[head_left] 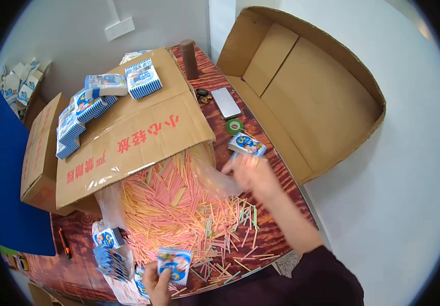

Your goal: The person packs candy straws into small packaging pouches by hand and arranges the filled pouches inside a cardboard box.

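While it's pinched between the bare left hand's (157,283) thumb and fingers, the blue-and-white printed plastic packet (175,266) sits by the near edge of the pink-and-yellow stick heap (164,209), face up, sides running away from the person; looks squarish, so long axis is anyone's guess. Bare right hand's (253,173) a blur beside a blue-and-white packet pair (250,145), can't tell its grip or opening. Partway done, I'd say: striped blue-and-white packs (143,78) top the brown cardboard box (166,109), loads of sticks left loose.

Sticks (164,224) lay in carton (148,115) mouth and over surface (85,275) before it. Packets (143,77) sat on carton top. Phone (226,103), then tape roll (228,127) nearer, lay right of carton; open box (327,97) right of surface. Cutter (65,244) lay left of sticks.
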Motion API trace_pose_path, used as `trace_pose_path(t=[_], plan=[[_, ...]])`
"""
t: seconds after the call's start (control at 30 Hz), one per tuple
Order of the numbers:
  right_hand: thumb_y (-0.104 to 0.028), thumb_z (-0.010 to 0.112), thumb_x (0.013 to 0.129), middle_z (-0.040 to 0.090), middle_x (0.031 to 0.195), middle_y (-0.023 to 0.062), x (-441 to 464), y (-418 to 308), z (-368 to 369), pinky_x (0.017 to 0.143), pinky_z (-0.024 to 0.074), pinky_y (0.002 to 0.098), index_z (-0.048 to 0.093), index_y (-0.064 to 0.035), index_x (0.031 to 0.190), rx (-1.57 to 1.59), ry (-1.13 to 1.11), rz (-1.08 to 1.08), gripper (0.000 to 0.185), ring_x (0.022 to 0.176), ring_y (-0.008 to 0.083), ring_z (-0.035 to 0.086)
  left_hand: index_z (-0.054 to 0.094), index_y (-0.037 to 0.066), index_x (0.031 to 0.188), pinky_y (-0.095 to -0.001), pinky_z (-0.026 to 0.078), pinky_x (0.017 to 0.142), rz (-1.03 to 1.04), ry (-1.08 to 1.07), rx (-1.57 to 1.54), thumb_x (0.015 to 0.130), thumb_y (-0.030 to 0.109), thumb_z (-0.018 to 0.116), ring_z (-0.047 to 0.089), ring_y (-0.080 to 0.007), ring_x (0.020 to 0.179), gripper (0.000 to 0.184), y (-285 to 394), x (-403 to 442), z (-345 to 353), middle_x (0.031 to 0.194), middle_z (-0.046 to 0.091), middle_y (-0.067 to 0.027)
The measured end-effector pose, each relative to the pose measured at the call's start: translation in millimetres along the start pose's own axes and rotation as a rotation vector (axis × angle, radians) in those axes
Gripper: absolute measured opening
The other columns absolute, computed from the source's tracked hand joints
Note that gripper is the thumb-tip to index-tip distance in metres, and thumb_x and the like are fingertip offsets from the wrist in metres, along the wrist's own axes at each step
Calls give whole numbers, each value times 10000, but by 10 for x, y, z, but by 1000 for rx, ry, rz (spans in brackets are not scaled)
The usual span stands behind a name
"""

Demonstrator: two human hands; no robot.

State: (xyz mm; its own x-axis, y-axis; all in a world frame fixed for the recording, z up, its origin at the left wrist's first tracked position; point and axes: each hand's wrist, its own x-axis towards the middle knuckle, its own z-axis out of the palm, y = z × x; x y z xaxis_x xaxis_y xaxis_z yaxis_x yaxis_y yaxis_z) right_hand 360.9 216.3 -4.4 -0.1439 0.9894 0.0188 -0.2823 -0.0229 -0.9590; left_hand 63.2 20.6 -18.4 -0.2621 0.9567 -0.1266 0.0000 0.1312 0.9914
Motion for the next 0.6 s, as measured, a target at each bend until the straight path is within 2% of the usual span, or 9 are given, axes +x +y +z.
trace_pose_path(t=[0.1, 0.17, 0.2, 0.27, 0.3, 0.4, 0.43, 0.47, 0.6], plan=[[-289, 580, 961, 552, 681, -66, -657, 282, 431, 474, 293, 169, 677, -7, 987, -41, -244, 29, 300, 558, -8, 424, 609, -19, 903, -248, 448, 643, 47, -117, 52, 833, -23, 558, 561, -97, 715, 86, -137, 25, 162, 789, 612, -33], [-240, 598, 954, 630, 841, -5, -979, 332, 650, 577, 448, 193, 650, 26, 1085, 125, -303, 237, 301, 696, 30, 545, 620, -28, 877, -249, 441, 633, 138, -138, 218, 851, -2, 571, 548, -90, 711, 62, -104, 78, 269, 777, 606, -32], [-197, 609, 943, 654, 1014, 70, -1101, 324, 717, 770, 543, 284, 623, 54, 1113, 281, -254, 353, 303, 880, 131, 630, 626, -32, 871, -249, 438, 630, 197, -123, 321, 862, 12, 576, 540, -87, 707, 67, -41, 90, 363, 770, 603, -32], [-153, 616, 933, 651, 1086, 108, -1182, 286, 750, 900, 527, 355, 614, 71, 1102, 371, -210, 460, 281, 994, 209, 638, 633, -39, 882, -244, 435, 636, 240, -115, 325, 886, 33, 578, 529, -83, 713, 91, -59, 115, 470, 765, 597, -33], [-99, 631, 910, 666, 998, 132, -1182, 366, 769, 731, 581, 300, 600, 45, 1143, 316, -220, 352, 275, 902, 187, 673, 623, -31, 872, -242, 428, 615, 227, -132, 286, 886, 29, 585, 515, -77, 688, 72, -70, 92, 476, 745, 580, -28], [-10, 624, 879, 653, 901, 52, -1172, 360, 750, 690, 561, 244, 640, 19, 997, 65, -146, 284, 123, 807, 120, 643, 619, -17, 889, -216, 439, 628, 166, -90, 24, 887, 31, 617, 530, -57, 697, 48, -139, 25, 559, 751, 589, -16], [-10, 653, 855, 619, 823, 9, -1222, 293, 807, 617, 449, 209, 648, 14, 930, 28, -119, 248, 79, 725, 62, 553, 595, -25, 1059, -218, 454, 689, 119, -144, -25, 899, -13, 575, 570, -72, 783, 161, -185, -12, 496, 844, 633, -28], [-11, 682, 831, 586, 746, -34, -1263, 222, 865, 543, 337, 175, 656, 10, 862, -10, -93, 207, 46, 643, 5, 464, 595, -25, 1059, -218, 454, 689, 117, -125, -27, 899, -13, 575, 570, -72, 783, 161, -237, -32, 463, 844, 633, -28], [-5, 664, 850, 650, 821, 4, -1422, 228, 975, 620, 411, 186, 661, 20, 888, -278, -155, 46, 45, 712, 27, 537, 643, -21, 912, -256, 468, 669, 354, -61, 224, 852, 3, 637, 606, -129, 777, 64, -181, -85, 354, 826, 638, -72]])
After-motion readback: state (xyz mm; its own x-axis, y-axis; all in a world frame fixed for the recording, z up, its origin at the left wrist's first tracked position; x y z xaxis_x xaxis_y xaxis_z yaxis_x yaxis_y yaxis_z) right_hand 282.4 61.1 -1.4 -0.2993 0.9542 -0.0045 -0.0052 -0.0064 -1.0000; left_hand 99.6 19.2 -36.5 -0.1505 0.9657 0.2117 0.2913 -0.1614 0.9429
